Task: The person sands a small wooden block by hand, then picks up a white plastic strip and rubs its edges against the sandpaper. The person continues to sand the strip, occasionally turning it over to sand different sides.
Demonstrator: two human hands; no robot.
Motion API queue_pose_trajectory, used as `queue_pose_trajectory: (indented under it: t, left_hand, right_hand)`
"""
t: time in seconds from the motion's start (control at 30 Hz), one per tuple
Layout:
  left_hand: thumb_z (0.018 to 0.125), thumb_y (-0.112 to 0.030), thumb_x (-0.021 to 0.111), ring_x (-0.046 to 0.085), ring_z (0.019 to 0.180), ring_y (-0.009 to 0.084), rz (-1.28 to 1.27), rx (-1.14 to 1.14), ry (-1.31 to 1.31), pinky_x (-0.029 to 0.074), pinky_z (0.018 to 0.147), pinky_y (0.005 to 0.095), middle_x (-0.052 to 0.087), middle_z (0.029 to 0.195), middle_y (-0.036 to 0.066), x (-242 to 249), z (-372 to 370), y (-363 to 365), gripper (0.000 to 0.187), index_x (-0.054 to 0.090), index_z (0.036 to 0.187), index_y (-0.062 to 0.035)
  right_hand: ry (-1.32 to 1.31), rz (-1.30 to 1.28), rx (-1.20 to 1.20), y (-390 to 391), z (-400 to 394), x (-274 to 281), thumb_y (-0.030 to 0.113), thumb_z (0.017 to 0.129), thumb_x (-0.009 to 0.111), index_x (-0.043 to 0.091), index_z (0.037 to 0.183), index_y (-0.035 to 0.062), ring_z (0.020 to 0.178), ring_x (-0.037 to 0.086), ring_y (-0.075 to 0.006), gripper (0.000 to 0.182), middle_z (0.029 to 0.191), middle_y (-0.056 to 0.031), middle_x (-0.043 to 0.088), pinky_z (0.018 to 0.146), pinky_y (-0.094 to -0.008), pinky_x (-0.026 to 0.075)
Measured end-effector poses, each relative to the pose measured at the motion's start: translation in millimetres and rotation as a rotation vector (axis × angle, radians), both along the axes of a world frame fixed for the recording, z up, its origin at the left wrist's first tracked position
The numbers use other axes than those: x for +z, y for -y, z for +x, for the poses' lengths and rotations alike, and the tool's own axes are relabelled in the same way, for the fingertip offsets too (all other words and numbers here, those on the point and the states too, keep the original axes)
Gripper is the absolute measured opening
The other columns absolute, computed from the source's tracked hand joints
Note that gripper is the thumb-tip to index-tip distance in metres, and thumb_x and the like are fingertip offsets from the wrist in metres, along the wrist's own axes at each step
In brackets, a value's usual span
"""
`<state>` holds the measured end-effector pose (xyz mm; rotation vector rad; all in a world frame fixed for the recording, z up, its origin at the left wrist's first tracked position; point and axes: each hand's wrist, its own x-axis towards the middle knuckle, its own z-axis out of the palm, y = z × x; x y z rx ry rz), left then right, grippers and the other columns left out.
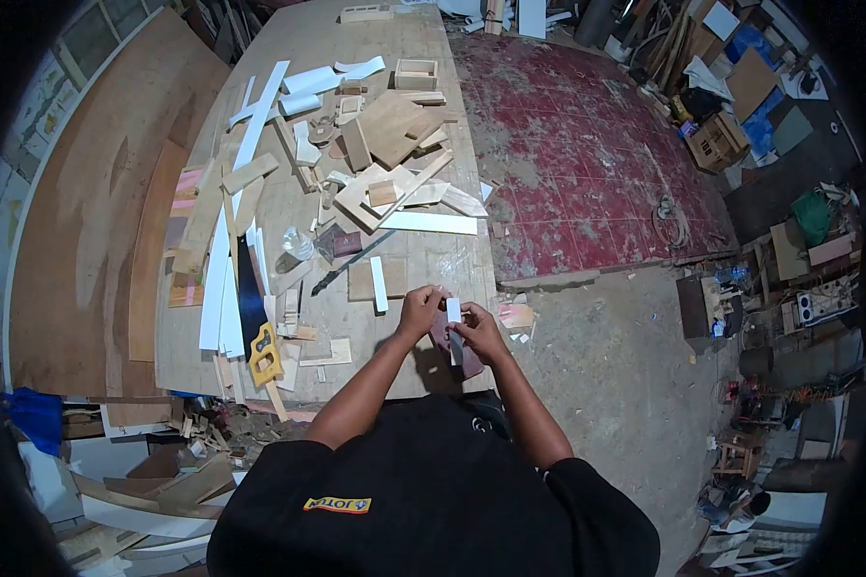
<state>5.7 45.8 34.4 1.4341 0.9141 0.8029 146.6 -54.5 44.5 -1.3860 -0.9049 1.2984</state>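
My right hand [479, 332] is closed around a short strip of white-faced board [454, 313], gripping it by its right side. Below the strip lies a reddish-brown sheet that looks like sandpaper [471, 363], at the near edge of the wooden table [409, 370]. Just left of the strip, my left hand [420, 313] has its fingers bent together near the sheet's far end; what they pinch is too small to make out. Another narrow white strip [379, 284] rests on a square wooden piece [361, 280], beyond my left hand.
A handsaw with a yellow handle [264, 356] lies left, beside long white strips [223, 279]. A dark thin tool [351, 263], a clear plastic container [296, 246] and a dark red block [346, 243] sit mid-table. Wood offcuts [394, 130] are piled beyond. A small wooden box [417, 74] stands farther back.
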Motion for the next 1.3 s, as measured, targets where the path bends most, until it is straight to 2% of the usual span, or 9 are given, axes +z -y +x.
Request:
queue_pose_trajectory:
  t: [0.17,0.23,0.3,0.33,0.7,0.83,0.93,1.0,1.3]
  left_hand:
    - [0.093,-0.025,0.055,0.066,0.073,0.0198,-0.007,0.013,-0.073,0.052,0.069,0.0333,0.068,0.078,0.012,-38.7,-8.6,-0.9,0.029,0.068,0.091,0.0005]
    - [0.087,-0.026,0.058,0.064,0.092,0.0307,0.393,-0.047,-0.426,0.051,0.081,0.0426,0.067,0.094,0.016,-32.0,-19.3,7.6,0.029,0.068,0.099,-0.0020]
    - [0.081,-0.027,0.061,0.055,0.110,0.0366,0.269,-0.163,-0.625,0.045,0.090,0.0499,0.060,0.118,0.018,-35.0,-29.3,19.3,0.035,0.067,0.108,-0.0055]
    - [0.081,-0.025,0.060,0.053,0.113,0.0359,0.419,-0.203,-0.692,0.044,0.091,0.0505,0.056,0.125,0.017,-47.3,-35.1,25.2,0.034,0.067,0.109,-0.0061]
    - [0.074,-0.013,0.059,0.049,0.119,0.0335,0.500,-0.421,-0.905,0.043,0.094,0.0496,0.049,0.135,0.015,-66.8,-41.2,17.6,0.044,0.065,0.118,-0.0113]
    - [0.081,-0.017,0.058,0.061,0.098,0.0307,0.328,-0.210,-0.663,0.050,0.084,0.0441,0.064,0.107,0.014,-70.0,-38.5,11.3,0.033,0.068,0.112,-0.0082]
    - [0.087,-0.020,0.059,0.064,0.079,0.0216,-0.073,-0.200,-0.455,0.051,0.072,0.0346,0.068,0.089,0.010,-69.0,-33.5,3.6,0.027,0.068,0.107,-0.0039]
    - [0.090,-0.020,0.061,0.060,0.069,0.0085,-0.406,-0.253,-0.217,0.046,0.060,0.0234,0.066,0.082,0.005,-52.3,-29.2,2.7,0.023,0.068,0.102,-0.0015]
    - [0.089,-0.015,0.062,0.062,0.073,0.0101,-0.329,-0.286,0.011,0.048,0.065,0.0247,0.067,0.083,0.002,-35.4,-15.3,2.9,0.019,0.069,0.099,-0.0009]
  right_hand:
    - [0.162,-0.127,-0.099,2.7,4.9,-13.8,0.005,0.087,0.065,0.055,0.123,0.0036,0.064,0.056,-0.0094,0.037,0.079,-0.0043,0.064,0.059,-0.0267,0.047]
    - [0.511,0.000,-0.087,11.0,9.4,-34.1,0.010,0.089,0.061,0.052,0.132,0.0066,0.071,0.061,-0.0187,0.044,0.085,-0.0114,0.064,0.063,-0.0345,0.050]
    - [1.241,-0.142,0.081,18.1,8.7,-32.7,0.013,0.089,0.056,0.050,0.135,0.0096,0.082,0.062,-0.0317,0.046,0.094,-0.0193,0.061,0.067,-0.0418,0.052]
    - [1.256,-0.218,0.130,20.6,6.4,-32.5,0.014,0.087,0.053,0.048,0.135,0.0068,0.087,0.060,-0.0409,0.049,0.099,-0.0239,0.057,0.070,-0.0474,0.052]
    - [1.345,-0.024,0.312,63.0,-44.6,-74.2,0.018,0.092,0.046,0.062,0.111,0.0003,0.085,0.062,-0.0402,0.031,0.091,-0.0236,0.062,0.075,-0.0483,0.049]
    - [1.099,-0.002,0.437,54.7,-29.7,-59.2,0.018,0.093,0.052,0.066,0.107,0.0023,0.080,0.065,-0.0318,0.025,0.094,-0.0183,0.065,0.069,-0.0439,0.050]
    - [-0.146,-0.283,0.009,42.6,-13.6,-51.0,0.008,0.094,0.050,0.056,0.129,0.0022,0.071,0.063,-0.0166,0.037,0.094,-0.0072,0.063,0.062,-0.0318,0.054]
    - [-0.262,-0.290,-0.058,38.8,-11.0,-34.3,0.007,0.094,0.049,0.054,0.131,0.0017,0.071,0.063,-0.0170,0.038,0.095,-0.0082,0.063,0.064,-0.0323,0.056]
    - [-0.496,-0.207,-0.122,34.2,-5.1,-40.8,0.004,0.093,0.048,0.049,0.134,-0.0018,0.078,0.064,-0.0197,0.041,0.100,-0.0122,0.063,0.069,-0.0351,0.059]
